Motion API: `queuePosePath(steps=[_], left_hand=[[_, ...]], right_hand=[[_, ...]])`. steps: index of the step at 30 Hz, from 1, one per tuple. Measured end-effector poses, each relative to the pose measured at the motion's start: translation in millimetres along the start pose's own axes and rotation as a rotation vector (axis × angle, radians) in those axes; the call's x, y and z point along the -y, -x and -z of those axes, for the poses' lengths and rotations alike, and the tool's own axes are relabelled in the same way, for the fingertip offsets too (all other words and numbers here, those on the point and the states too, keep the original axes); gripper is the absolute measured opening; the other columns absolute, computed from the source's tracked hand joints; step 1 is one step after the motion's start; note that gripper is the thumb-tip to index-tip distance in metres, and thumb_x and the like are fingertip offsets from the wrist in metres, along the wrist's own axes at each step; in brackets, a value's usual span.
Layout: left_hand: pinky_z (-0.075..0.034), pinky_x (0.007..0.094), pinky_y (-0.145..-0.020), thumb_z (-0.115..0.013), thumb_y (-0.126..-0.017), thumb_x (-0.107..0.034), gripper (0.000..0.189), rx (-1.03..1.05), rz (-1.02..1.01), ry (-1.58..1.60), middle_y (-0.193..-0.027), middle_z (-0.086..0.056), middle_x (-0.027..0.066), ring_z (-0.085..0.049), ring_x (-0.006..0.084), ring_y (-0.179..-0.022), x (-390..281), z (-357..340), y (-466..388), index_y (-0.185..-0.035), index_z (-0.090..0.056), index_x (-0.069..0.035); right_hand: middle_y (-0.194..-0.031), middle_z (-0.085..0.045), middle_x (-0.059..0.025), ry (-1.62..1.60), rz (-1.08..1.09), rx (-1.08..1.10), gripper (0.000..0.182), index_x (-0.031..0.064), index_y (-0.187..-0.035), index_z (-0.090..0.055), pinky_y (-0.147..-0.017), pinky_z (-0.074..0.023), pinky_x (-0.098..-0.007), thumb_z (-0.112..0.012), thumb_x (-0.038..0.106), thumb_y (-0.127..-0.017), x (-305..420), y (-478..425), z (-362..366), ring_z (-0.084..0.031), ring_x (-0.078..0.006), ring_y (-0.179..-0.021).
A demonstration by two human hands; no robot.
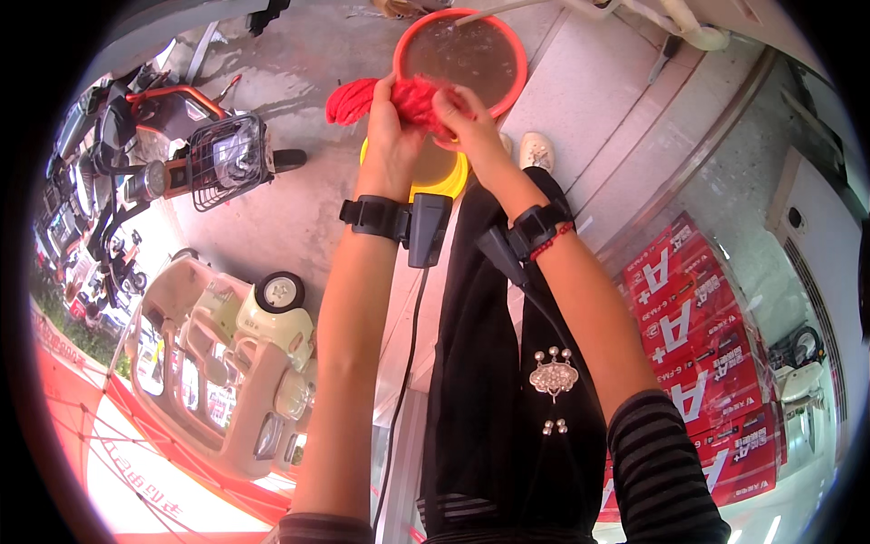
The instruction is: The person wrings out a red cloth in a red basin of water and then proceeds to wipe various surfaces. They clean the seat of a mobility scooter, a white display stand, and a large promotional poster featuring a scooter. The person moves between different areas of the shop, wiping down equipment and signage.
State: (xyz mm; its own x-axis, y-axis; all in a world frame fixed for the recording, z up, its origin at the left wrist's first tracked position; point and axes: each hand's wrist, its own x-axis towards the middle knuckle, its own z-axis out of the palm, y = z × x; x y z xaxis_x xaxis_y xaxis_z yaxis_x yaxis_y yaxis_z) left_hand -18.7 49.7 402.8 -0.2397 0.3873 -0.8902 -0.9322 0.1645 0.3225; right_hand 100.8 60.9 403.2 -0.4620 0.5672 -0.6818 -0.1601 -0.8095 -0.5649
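Observation:
A bunched red cloth (414,102) is gripped between my two hands. My left hand (393,139) closes around its middle, and one end sticks out to the left. My right hand (469,126) clasps the other end. Beyond the cloth sits a round red basin (522,64) of murky water (455,58), with a pale hose or pipe (503,9) reaching over its rim. Below my hands stands a yellow bucket (435,187), partly hidden by my left hand and wrist. It seems to hold murky liquid too.
Stacked red printed boxes (700,347) are at right. At left are a scooter with a wire basket (228,160) and a cream-coloured small vehicle (272,340). A knife-like tool (663,60) lies on the stone step (578,88). A black cable (410,353) hangs from my left wrist device.

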Motion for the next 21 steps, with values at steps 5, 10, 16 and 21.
queuePosePath(steps=[5,10,16,21], left_hand=[[-0.043,0.0323,-0.084,-0.057,-0.082,-0.013,0.019,-0.046,-0.463,-0.25,-0.093,-0.062,0.0091,-0.059,0.0186,-0.088,9.6,-22.1,15.7,-0.097,-0.056,0.0],[-0.046,0.026,-0.075,-0.066,-0.076,-0.007,0.019,0.142,-0.717,-0.554,-0.083,-0.063,0.0079,-0.058,0.0141,-0.08,8.9,-22.8,37.8,-0.09,-0.058,0.002],[-0.047,0.0256,-0.064,-0.066,-0.078,-0.011,0.014,-0.12,-0.94,-0.922,-0.075,-0.063,0.0058,-0.059,0.0147,-0.067,18.6,-20.2,33.0,-0.079,-0.059,0.001],[-0.05,0.0279,-0.06,-0.065,-0.08,-0.016,0.02,-0.22,-0.969,-0.665,-0.075,-0.063,0.0096,-0.06,0.0159,-0.065,20.0,-12.7,18.8,-0.082,-0.056,0.001]], right_hand=[[-0.08,-0.06,-0.0047,-0.116,-0.194,-0.089,0.033,0.0051,-0.096,-0.058,-0.046,-0.0441,-0.0223,-0.059,0.036,-0.083,25.4,-12.9,6.0,-0.056,-0.0125,-0.062],[-0.08,-0.061,-0.0102,-0.176,-0.657,0.198,0.027,0.0039,-0.095,-0.055,-0.044,-0.0426,-0.0228,-0.055,0.029,-0.086,41.8,-28.7,23.9,-0.057,-0.0193,-0.057],[-0.096,-0.059,-0.0104,-0.341,-0.661,0.052,0.02,0.002,-0.101,-0.055,-0.067,-0.0496,-0.0235,-0.054,0.014,-0.086,45.7,-5.4,11.5,-0.059,-0.0215,-0.08],[-0.106,-0.057,-0.0128,-0.453,-0.4,-0.021,0.03,0.0004,-0.111,-0.051,-0.08,-0.0487,-0.0303,-0.056,0.007,-0.083,46.0,17.4,6.2,-0.059,-0.0228,-0.088]])
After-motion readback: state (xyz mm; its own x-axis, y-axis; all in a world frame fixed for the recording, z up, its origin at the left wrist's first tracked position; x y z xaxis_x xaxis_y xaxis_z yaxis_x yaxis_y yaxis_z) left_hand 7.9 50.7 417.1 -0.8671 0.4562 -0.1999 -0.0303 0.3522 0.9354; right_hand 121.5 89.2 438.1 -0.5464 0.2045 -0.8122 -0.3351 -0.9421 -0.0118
